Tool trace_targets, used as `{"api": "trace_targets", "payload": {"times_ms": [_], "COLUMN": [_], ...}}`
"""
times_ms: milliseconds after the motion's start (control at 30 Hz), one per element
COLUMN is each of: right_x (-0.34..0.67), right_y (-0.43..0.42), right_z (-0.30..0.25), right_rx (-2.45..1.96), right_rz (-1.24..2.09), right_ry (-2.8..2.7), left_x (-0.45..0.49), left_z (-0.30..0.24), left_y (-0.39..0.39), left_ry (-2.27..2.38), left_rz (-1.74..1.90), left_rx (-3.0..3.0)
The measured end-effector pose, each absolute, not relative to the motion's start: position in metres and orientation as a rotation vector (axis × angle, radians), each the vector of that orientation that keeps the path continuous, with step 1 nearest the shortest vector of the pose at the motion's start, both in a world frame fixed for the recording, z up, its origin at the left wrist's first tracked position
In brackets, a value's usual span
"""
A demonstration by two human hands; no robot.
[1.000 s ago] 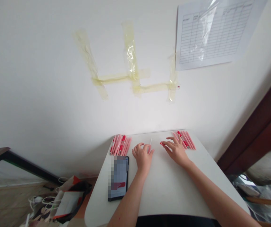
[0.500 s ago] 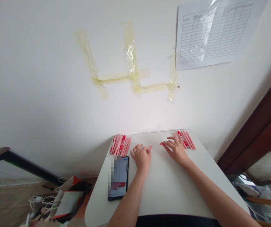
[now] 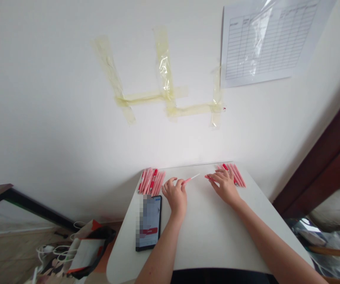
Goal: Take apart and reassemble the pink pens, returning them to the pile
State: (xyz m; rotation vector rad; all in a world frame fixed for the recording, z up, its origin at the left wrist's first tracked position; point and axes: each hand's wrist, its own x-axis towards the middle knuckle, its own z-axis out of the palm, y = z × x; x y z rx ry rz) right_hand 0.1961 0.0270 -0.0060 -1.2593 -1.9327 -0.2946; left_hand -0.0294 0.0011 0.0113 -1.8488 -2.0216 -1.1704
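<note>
My left hand [image 3: 175, 196] is closed in a pinch on a pink pen [image 3: 187, 181], whose thin whitish end points up and right. My right hand [image 3: 225, 185] has its fingertips closed on a pink pen part [image 3: 209, 178] with a redder end; the fingers hide the rest of it. A gap separates the two pieces. Left of my left hand lies a row of pink pens [image 3: 152, 181], some with red parts. A second group of pink pens [image 3: 238, 175] lies just beyond my right hand, which partly covers it.
A phone [image 3: 160, 221] lies on the white table [image 3: 217, 236] beside my left forearm. The table's back edge meets a white wall [image 3: 187, 146] with yellowed tape [image 3: 165, 67] and a printed sheet [image 3: 264, 43]. Bags and cables [image 3: 81, 252] are on the floor at left.
My right hand has moved slightly right with its pen part, covering more of the right-hand pens. In my left hand the pen has tilted flatter, its whitish end swinging right.
</note>
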Motion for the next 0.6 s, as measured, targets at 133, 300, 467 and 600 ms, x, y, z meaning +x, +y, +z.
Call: {"api": "trace_targets", "payload": {"times_ms": [133, 300, 467, 600], "right_x": [0.1978, 0.1978, 0.1969, 0.1948], "right_y": [0.0281, 0.0275, 0.0267, 0.0252], "right_z": [-0.0067, -0.0069, -0.0061, -0.0044], "right_rx": [-1.272, -1.270, -1.264, -1.269], "right_rz": [-0.300, -0.304, -0.303, -0.297], "right_ry": [-1.932, -1.944, -1.966, -1.974], "left_x": [-0.0306, -0.0304, -0.0294, -0.0289], "left_z": [0.0113, 0.0127, 0.0139, 0.0139], "left_y": [0.0023, 0.0017, 0.0003, -0.0002], "left_ry": [-1.997, -1.997, -2.007, -1.999], "left_rz": [-1.210, -1.202, -1.180, -1.178], "left_rx": [-1.836, -1.844, -1.868, -1.899]}}
